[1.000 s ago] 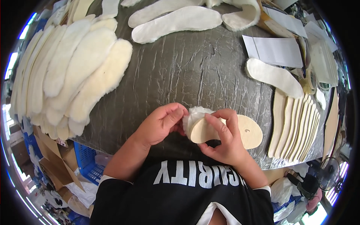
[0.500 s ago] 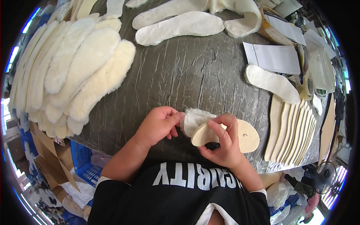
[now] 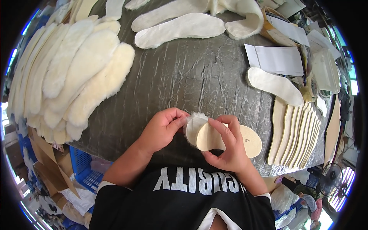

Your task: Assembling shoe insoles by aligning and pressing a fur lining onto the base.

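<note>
The left hand (image 3: 163, 128) is curled nearly closed, its fingertips pinching the fuzzy end of a fleece insole (image 3: 193, 128) at the near edge of the worktable (image 3: 184, 76). The right hand (image 3: 226, 147) is partly closed as well: its thumb and fingers clamp a tan board insole (image 3: 230, 138) from above and below, the forefinger stretched along the top face toward the left hand. The board insole lies flat against the fleece piece, the two overlapping where the hands meet; its long axis runs roughly left to right along the table's near edge, the rounded end pointing right and resting on the table, the other end pointing left at the fleece. How far the fleece insole reaches under the board cannot be told, since the board and the right hand cover it. Just right of the board insole, a fanned row of tan board insoles (image 3: 295, 130) lies on the table, their long axes running away from the person. Well to the left of the held pair, a stack of fleece insoles (image 3: 73, 76) overlaps along the table's left side. At the far side of the table lie two more white insoles (image 3: 180, 25), lengthwise left to right, and toward the far right a sheet of white paper (image 3: 276, 59).
</note>
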The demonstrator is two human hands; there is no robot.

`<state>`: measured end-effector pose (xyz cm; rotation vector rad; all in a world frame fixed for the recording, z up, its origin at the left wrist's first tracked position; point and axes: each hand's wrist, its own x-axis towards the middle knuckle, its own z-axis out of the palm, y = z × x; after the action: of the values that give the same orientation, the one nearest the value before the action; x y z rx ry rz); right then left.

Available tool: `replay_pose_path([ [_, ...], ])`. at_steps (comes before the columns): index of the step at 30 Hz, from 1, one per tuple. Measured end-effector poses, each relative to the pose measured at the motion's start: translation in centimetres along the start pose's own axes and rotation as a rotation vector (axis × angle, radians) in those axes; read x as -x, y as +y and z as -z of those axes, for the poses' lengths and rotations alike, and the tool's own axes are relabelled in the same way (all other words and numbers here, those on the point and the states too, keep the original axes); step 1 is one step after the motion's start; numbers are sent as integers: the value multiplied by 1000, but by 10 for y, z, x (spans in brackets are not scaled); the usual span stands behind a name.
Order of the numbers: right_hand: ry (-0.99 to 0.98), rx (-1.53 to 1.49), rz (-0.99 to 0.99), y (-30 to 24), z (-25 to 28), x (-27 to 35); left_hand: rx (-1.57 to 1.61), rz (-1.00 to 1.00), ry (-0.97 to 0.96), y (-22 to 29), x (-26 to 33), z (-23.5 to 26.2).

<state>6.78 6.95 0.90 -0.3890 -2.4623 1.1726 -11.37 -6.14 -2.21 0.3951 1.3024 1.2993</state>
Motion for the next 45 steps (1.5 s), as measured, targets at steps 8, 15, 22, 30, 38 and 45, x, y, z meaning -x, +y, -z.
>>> replay_pose_path([
  [8, -54, -13, -65, -3, 0, -5, -1, -102, -20, 2, -1, -7],
  [15, -59, -15, -74, -3, 0, -6, 56, -59, -24, 2, -2, -9],
  [22, -67, -7, -92, -3, 1, -5, 79, -38, -48, 5, -1, -10],
  [30, -70, -30, -106, -1, 1, -3, 109, -36, -65, 5, -1, -10],
  [38, -78, -33, -89, 3, 0, -2, 29, -52, -69, 9, 0, -10],
  [45, 24, -50, -69, 9, -5, 5, -312, -259, -107, 25, 7, -11],
])
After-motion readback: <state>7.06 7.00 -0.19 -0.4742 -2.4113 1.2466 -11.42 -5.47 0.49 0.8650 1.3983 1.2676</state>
